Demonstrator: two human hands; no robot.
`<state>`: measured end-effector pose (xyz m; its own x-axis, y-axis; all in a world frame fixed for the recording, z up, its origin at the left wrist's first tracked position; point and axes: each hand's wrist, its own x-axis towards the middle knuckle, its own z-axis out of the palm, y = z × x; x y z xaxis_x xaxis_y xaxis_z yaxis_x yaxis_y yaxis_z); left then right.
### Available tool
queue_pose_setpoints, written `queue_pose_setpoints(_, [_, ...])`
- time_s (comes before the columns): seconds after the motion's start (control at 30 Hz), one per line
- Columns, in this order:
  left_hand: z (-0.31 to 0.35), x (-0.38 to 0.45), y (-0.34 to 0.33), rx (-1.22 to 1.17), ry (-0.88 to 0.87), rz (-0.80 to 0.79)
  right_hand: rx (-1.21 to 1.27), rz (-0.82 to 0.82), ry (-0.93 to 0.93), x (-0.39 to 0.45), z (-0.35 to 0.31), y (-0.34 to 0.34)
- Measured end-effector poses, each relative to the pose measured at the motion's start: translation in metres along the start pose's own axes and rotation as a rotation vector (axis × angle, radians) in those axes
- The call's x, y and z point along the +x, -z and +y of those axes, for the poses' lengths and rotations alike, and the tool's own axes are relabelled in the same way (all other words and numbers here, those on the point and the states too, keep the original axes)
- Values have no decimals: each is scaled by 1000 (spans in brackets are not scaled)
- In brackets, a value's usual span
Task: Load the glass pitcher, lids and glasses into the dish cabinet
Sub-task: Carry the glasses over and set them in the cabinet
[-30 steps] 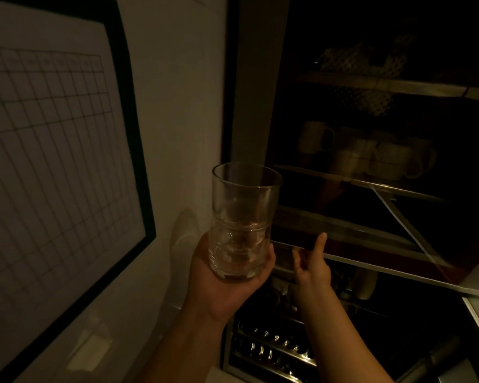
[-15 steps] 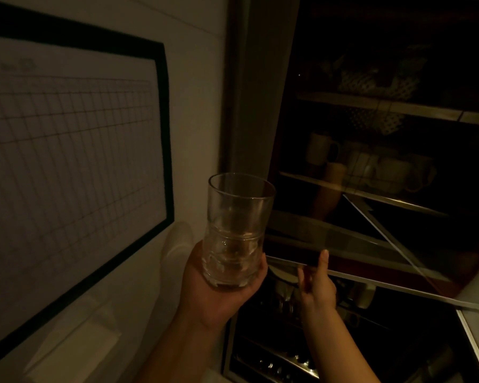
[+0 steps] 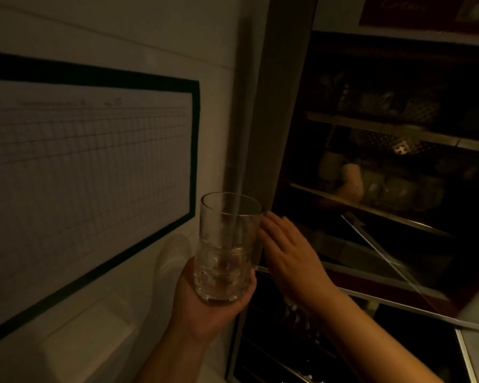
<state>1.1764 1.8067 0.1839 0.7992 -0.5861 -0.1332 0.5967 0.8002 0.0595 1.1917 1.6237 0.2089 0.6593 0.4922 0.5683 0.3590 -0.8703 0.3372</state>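
Gripped at its base by left hand (image 3: pixel 213 308): clear ribbed glass (image 3: pixel 227 247), upright. Right hand (image 3: pixel 291 261) flat-fingered just beside it, close to cabinet (image 3: pixel 285 111) edge.

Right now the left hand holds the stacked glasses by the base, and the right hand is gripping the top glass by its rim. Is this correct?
Not quite. The head view shows the right hand open beside the glasses, fingers straight near the upper part, gripping nothing. The rest is right: the left hand holds the stacked glasses by the base.
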Motion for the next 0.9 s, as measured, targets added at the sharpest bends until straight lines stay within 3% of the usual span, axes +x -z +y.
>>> queue_pose_setpoints(0.17, [6, -10, -3, 1, -16, 4, -224, -222, 184, 36, -4, 7])
queue_pose_setpoints(0.33, [17, -13, -9, 11, -14, -22, -310, -379, 217, 59, -13, -5])
queue_pose_setpoints(0.43, [23, -11, -12, 5, 0, -28, -234, -321, 177, 70, -23, -7])
queue_pose_setpoints(0.53, [29, -6, -12, 12, 8, -33, 11, -143, 29, 80, -27, -9])
queue_pose_setpoints(0.63, [35, 0, -13, 42, 16, -13, -282, -373, 59, 81, -26, -18])
queue_pose_setpoints(0.7, [36, 0, -13, 80, 0, 10, -347, -456, -37, 81, -25, -17])
queue_pose_setpoints(0.8, [43, 6, -8, 79, -98, 67, -266, -437, 35, 83, -34, -15])
queue_pose_setpoints(0.9, [43, 6, -12, 113, -18, 11, -312, -415, 21, 82, -32, -13])
